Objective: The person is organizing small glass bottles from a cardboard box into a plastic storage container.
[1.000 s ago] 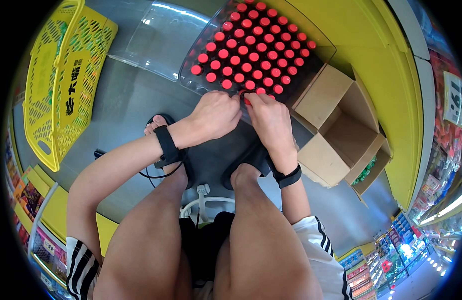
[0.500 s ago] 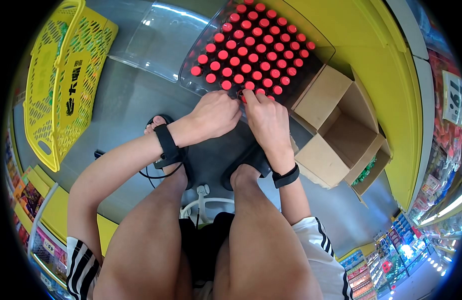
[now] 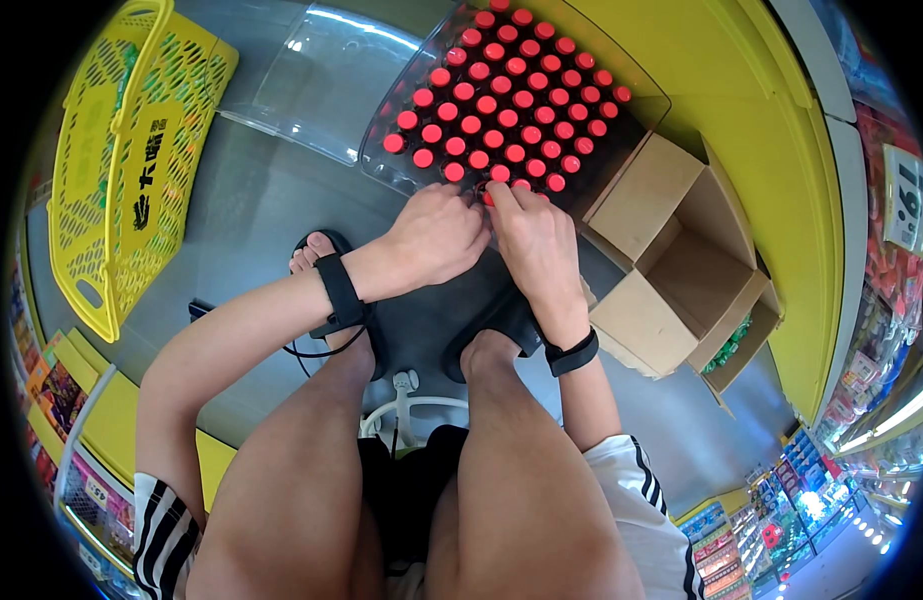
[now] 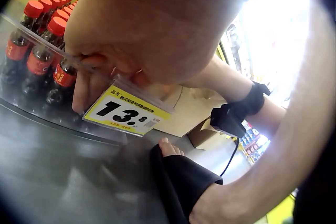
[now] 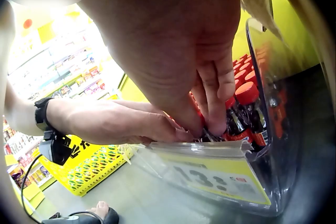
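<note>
A yellow basket (image 3: 166, 150) stands left of the clear bin (image 3: 643, 112), whose rows of red-capped bottles (image 3: 506, 118) fill most of it. An open cardboard box (image 3: 641, 200) sits just right of the bin. At the bin's near edge, the person's left hand (image 3: 436, 235) bends its fingers by the rim; whether it grasps anything cannot be told. Beside it, the right hand (image 3: 538, 240) pinches a front bottle (image 3: 486, 198) inside the bin. A "13.8" price tag (image 4: 126, 111) hangs on the bin's near wall.
</note>
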Motion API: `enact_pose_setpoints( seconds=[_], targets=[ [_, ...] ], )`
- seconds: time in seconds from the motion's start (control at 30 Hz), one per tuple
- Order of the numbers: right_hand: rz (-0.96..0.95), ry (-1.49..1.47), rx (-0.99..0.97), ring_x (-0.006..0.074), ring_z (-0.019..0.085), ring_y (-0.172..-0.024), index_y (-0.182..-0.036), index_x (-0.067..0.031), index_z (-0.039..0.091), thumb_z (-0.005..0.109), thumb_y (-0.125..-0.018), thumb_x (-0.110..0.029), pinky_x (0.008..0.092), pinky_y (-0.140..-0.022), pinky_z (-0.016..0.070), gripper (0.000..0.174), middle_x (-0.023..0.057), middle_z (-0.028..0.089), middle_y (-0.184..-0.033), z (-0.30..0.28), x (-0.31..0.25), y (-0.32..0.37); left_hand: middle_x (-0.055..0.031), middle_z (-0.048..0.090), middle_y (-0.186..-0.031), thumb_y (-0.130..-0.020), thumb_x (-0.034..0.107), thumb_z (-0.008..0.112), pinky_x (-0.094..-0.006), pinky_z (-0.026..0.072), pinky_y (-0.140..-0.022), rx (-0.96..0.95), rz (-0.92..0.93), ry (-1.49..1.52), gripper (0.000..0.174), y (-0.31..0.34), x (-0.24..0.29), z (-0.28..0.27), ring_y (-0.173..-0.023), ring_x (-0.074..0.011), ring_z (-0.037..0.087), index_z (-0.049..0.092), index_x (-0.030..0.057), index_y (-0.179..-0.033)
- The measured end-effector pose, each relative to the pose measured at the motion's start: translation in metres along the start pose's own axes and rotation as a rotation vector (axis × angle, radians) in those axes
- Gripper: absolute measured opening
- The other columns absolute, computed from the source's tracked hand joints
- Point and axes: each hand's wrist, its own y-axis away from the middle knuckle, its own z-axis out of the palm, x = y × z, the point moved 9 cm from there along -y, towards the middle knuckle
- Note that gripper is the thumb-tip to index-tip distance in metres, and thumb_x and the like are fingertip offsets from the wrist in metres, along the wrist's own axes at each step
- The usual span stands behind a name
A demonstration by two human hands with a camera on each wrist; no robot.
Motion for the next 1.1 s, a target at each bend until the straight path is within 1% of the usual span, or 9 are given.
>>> enact_pose_setpoints(
  seconds=[0.07, 0.17, 0.27, 0.37, 0.7, 0.77, 0.87, 0.97, 1.1],
  targets=[
    [0.010, -0.027, 0.015, 0.0381, 0.074, -0.083, -0.115, -0.0071, 0.070, 0.078, -0.094, -0.011, 0.0489, -0.070, 0.0602, 0.023, 0.0143, 0.072, -0.090, 0.000, 0.000, 0.000, -0.0193, 0.074, -0.094, -0.101, 0.024, 0.062, -0.0496, 0.0551, -0.085, -0.016, 0.021, 0.005, 0.030, 0.001, 0.002, -0.001, -0.085, -0.0375, 0.068, 0.072, -0.0023, -0.089],
    [0.021, -0.046, 0.017, 0.0384, 0.073, -0.083, -0.113, -0.0066, 0.069, 0.078, -0.094, -0.012, 0.0490, -0.070, 0.0597, 0.021, 0.0144, 0.072, -0.090, 0.002, 0.002, 0.000, -0.0158, 0.076, -0.090, -0.098, 0.026, 0.064, -0.0472, 0.0566, -0.086, 0.003, 0.011, -0.021, 0.032, 0.000, 0.002, -0.001, -0.093, -0.0336, 0.072, 0.076, 0.0004, -0.084],
    [0.027, -0.063, 0.031, 0.0389, 0.073, -0.082, -0.111, -0.0064, 0.069, 0.078, -0.095, -0.013, 0.0491, -0.069, 0.0594, 0.019, 0.0144, 0.072, -0.089, 0.002, 0.002, -0.001, -0.0160, 0.076, -0.091, -0.098, 0.027, 0.064, -0.0478, 0.0562, -0.086, -0.010, 0.001, -0.027, 0.032, -0.001, 0.002, 0.001, -0.095, -0.0340, 0.071, 0.076, 0.0004, -0.085],
    [0.032, -0.068, 0.022, 0.0393, 0.073, -0.082, -0.111, -0.0064, 0.069, 0.077, -0.096, -0.013, 0.0490, -0.070, 0.0594, 0.018, 0.0147, 0.072, -0.090, 0.003, 0.004, 0.000, -0.0186, 0.073, -0.097, -0.100, 0.025, 0.062, -0.0492, 0.0546, -0.087, -0.053, 0.009, -0.021, 0.031, 0.000, 0.003, 0.001, -0.090, -0.0363, 0.068, 0.074, -0.0019, -0.089],
    [0.019, -0.072, 0.021, 0.0395, 0.074, -0.082, -0.109, -0.0059, 0.068, 0.077, -0.096, -0.013, 0.0497, -0.070, 0.0598, 0.017, 0.0153, 0.072, -0.090, 0.001, 0.004, 0.000, -0.0168, 0.073, -0.093, -0.101, 0.026, 0.061, -0.0490, 0.0544, -0.087, -0.054, 0.003, -0.037, 0.033, -0.002, 0.004, 0.002, -0.090, -0.0358, 0.068, 0.075, -0.0002, -0.087],
    [-0.017, -0.050, 0.037, 0.0343, 0.074, -0.082, -0.103, -0.0021, 0.065, 0.073, -0.085, -0.001, 0.0457, -0.068, 0.0600, 0.019, 0.0155, 0.069, -0.083, -0.004, -0.001, 0.000, -0.0166, 0.074, -0.093, -0.102, 0.025, 0.060, -0.0497, 0.0544, -0.087, -0.026, 0.011, -0.009, 0.034, -0.002, 0.002, 0.003, -0.091, -0.0360, 0.068, 0.075, -0.0001, -0.086],
    [0.001, -0.031, 0.034, 0.0342, 0.075, -0.082, -0.105, -0.0019, 0.066, 0.074, -0.084, -0.001, 0.0453, -0.069, 0.0604, 0.022, 0.0151, 0.069, -0.083, -0.005, -0.002, 0.000, -0.0175, 0.074, -0.094, -0.103, 0.026, 0.059, -0.0505, 0.0548, -0.087, -0.089, -0.008, -0.002, 0.036, -0.004, 0.000, 0.004, -0.091, -0.0368, 0.068, 0.075, -0.0003, -0.084],
    [0.004, -0.019, 0.016, 0.0339, 0.075, -0.082, -0.108, -0.0015, 0.070, 0.074, -0.085, -0.002, 0.0447, -0.069, 0.0610, 0.023, 0.0149, 0.069, -0.084, -0.007, -0.004, 0.000, -0.0183, 0.076, -0.092, -0.099, 0.028, 0.062, -0.0514, 0.0572, -0.087, -0.091, -0.008, -0.008, 0.035, -0.005, 0.000, 0.005, -0.103, -0.0376, 0.070, 0.078, 0.0002, -0.085],
    [-0.007, -0.011, 0.032, 0.0336, 0.075, -0.082, -0.109, -0.0014, 0.073, 0.074, -0.086, -0.003, 0.0444, -0.069, 0.0615, 0.023, 0.0149, 0.070, -0.086, -0.008, -0.003, 0.000, -0.0190, 0.076, -0.092, -0.100, 0.029, 0.062, -0.0516, 0.0570, -0.087, -0.048, 0.000, -0.031, 0.036, -0.003, 0.001, 0.005, -0.104, -0.0383, 0.069, 0.078, 0.0002, -0.086]
  ],
)
